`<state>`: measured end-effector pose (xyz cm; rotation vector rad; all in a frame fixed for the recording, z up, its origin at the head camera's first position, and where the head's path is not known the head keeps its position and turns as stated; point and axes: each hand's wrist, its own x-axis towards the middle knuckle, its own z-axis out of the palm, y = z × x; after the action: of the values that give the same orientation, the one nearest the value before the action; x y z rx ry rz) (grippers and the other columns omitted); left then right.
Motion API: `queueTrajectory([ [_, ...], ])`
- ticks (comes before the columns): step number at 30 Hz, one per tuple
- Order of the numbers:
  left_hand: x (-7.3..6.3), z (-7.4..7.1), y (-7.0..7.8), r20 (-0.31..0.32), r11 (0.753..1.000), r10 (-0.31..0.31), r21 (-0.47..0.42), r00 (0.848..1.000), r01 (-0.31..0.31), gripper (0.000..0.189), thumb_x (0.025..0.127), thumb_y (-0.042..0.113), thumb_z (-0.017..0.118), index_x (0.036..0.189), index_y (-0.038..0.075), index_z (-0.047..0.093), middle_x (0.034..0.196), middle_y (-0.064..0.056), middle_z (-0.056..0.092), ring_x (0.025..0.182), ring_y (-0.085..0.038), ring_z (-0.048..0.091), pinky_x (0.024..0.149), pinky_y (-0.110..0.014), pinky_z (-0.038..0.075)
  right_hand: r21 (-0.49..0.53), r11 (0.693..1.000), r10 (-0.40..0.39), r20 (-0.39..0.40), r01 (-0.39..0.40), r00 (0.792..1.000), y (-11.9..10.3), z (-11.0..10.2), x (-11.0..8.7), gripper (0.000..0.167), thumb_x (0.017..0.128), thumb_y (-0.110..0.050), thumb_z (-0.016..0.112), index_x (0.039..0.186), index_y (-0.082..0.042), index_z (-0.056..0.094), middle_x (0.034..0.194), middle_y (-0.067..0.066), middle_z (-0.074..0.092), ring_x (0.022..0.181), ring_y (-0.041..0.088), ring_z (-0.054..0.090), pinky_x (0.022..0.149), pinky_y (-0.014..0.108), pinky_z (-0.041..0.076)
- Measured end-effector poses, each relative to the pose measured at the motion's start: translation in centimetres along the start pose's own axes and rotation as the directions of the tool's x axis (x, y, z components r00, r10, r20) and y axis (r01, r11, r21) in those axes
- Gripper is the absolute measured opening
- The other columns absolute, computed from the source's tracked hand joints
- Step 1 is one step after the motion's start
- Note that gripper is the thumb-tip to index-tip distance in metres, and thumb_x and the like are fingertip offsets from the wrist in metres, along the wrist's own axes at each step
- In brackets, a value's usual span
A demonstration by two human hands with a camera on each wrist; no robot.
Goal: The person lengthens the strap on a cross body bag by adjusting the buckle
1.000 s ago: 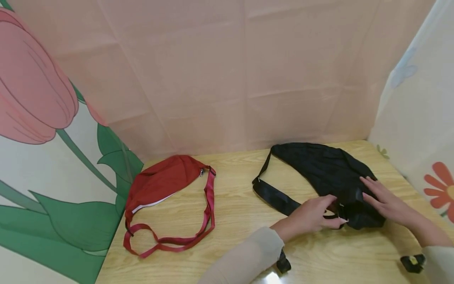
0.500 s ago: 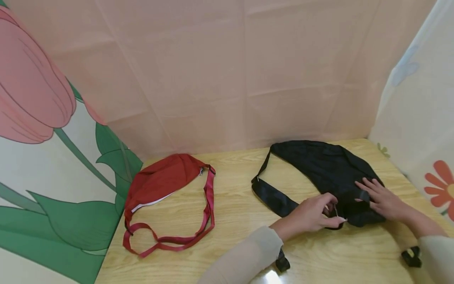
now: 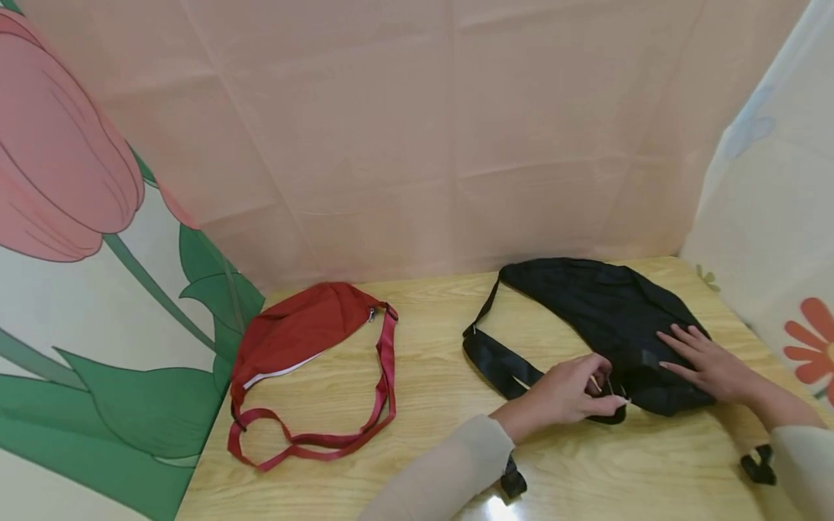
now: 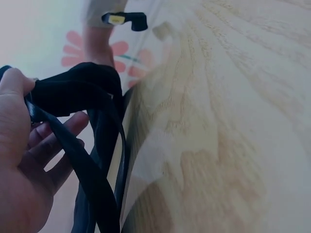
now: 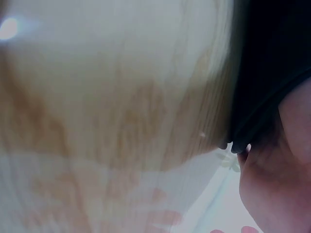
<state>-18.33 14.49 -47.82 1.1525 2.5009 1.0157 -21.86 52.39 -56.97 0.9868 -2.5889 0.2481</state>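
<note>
A black waist bag (image 3: 586,304) lies at the right of the table, its black strap (image 3: 498,362) looping out to the left. My left hand (image 3: 570,391) pinches the bag's near end, by the strap's attachment, between thumb and fingers. In the left wrist view, the strap (image 4: 80,160) hangs down across the fingers from the thumb's grip. My right hand (image 3: 713,365) rests on the bag's right side with its fingers spread and fairly straight. The right wrist view shows only part of that hand (image 5: 277,179) beside the dark fabric (image 5: 277,53).
A red waist bag (image 3: 306,329) with a red strap (image 3: 384,376) lies on the left of the wooden table (image 3: 430,347). A pink cloth backdrop (image 3: 449,145) stands behind, with flower-printed panels at both sides.
My left hand has shifted slightly left, drawing the bag's near end with it. My right hand has moved slightly right and lies flatter on the bag.
</note>
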Motion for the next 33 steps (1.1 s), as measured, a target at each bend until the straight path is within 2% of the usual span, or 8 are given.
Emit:
queueTrajectory([
  [3,-0.1,-0.2,-0.1,-0.007,1.0,-0.01,-0.008,1.0,0.009,0.042,0.096,0.042,0.068,0.13,0.021,0.056,0.103,0.016,0.06,0.086,0.015,0.054,0.074,-0.004,0.042,-0.012,0.998,-0.063,-0.021,0.063,0.998,0.6,0.2,-0.1,0.061,0.105,-0.03,0.051,0.159,-0.009,0.032,0.166,-0.005,0.01,0.151,0.001,-0.003,0.12,0.019,-0.004],
  [7,-0.2,-0.5,-0.3,-0.012,1.0,-0.009,-0.02,1.0,0.009,0.041,0.096,0.042,0.069,0.128,0.02,0.056,0.104,0.016,0.06,0.086,0.014,0.054,0.073,-0.004,0.042,0.021,1.0,-0.015,-0.034,0.016,0.999,-0.1,-0.4,0.3,0.059,0.105,-0.033,0.05,0.156,-0.006,0.037,0.164,-0.006,0.01,0.15,-0.001,-0.002,0.119,0.018,-0.002],
  [10,-0.3,-0.7,-0.6,-0.016,0.999,-0.009,-0.037,1.0,0.009,0.041,0.095,0.041,0.069,0.128,0.02,0.056,0.103,0.015,0.061,0.085,0.013,0.054,0.073,-0.005,0.042,0.044,0.997,0.065,-0.004,-0.065,0.998,-1.1,-1.1,0.6,0.061,0.104,-0.022,0.057,0.159,-0.01,0.033,0.164,0.012,0.015,0.149,-0.002,-0.005,0.118,0.017,-0.004],
  [14,-0.6,-1.1,-0.9,-0.034,0.999,-0.004,-0.053,0.999,0.002,0.043,0.095,0.039,0.07,0.129,0.018,0.055,0.103,0.015,0.062,0.084,0.012,0.053,0.073,-0.005,0.041,0.062,0.985,0.159,0.049,-0.162,0.986,-2.0,-1.8,0.8,0.074,0.1,-0.012,0.063,0.162,-0.015,0.024,0.155,0.039,0.024,0.151,0.011,-0.008,0.12,0.026,-0.006],
  [17,-0.7,-1.4,-1.0,-0.04,0.999,0.005,-0.048,0.999,-0.007,0.043,0.096,0.038,0.069,0.13,0.017,0.055,0.103,0.015,0.063,0.084,0.012,0.053,0.074,-0.004,0.041,0.061,0.984,0.164,0.043,-0.167,0.985,-1.1,-1.3,0.3,0.072,0.099,-0.013,0.064,0.161,-0.013,0.027,0.158,0.036,0.019,0.153,0.016,-0.007,0.12,0.026,-0.007],
  [21,-0.8,-1.5,-1.1,-0.033,0.999,0.023,-0.036,0.999,-0.024,0.041,0.097,0.037,0.067,0.13,0.016,0.054,0.104,0.014,0.063,0.085,0.012,0.053,0.075,-0.003,0.04,0.057,0.991,0.122,0.001,-0.122,0.993,-0.5,-1.3,0.1,0.07,0.098,-0.015,0.066,0.159,-0.011,0.032,0.16,0.027,0.018,0.148,0.0,-0.006,0.117,0.018,-0.005],
  [26,-0.9,-1.4,-1.3,-0.034,0.999,0.024,-0.039,0.999,-0.025,0.041,0.097,0.037,0.068,0.13,0.016,0.055,0.104,0.014,0.063,0.086,0.011,0.053,0.075,-0.003,0.04,0.067,0.994,0.093,-0.022,-0.091,0.995,-1.3,-2.1,0.9,0.071,0.096,-0.016,0.068,0.159,-0.015,0.034,0.159,0.017,0.019,0.144,-0.008,-0.004,0.117,0.017,-0.003],
  [33,-0.9,-1.6,-1.2,-0.041,0.998,0.027,-0.047,0.999,-0.029,0.041,0.096,0.036,0.07,0.129,0.016,0.055,0.102,0.013,0.063,0.086,0.01,0.054,0.075,-0.004,0.041,0.109,0.987,0.118,-0.018,-0.115,0.993,-0.3,-1.7,0.6,0.066,0.097,-0.015,0.068,0.155,-0.008,0.039,0.151,0.039,0.031,0.148,0.001,0.001,0.119,0.02,-0.002],
])
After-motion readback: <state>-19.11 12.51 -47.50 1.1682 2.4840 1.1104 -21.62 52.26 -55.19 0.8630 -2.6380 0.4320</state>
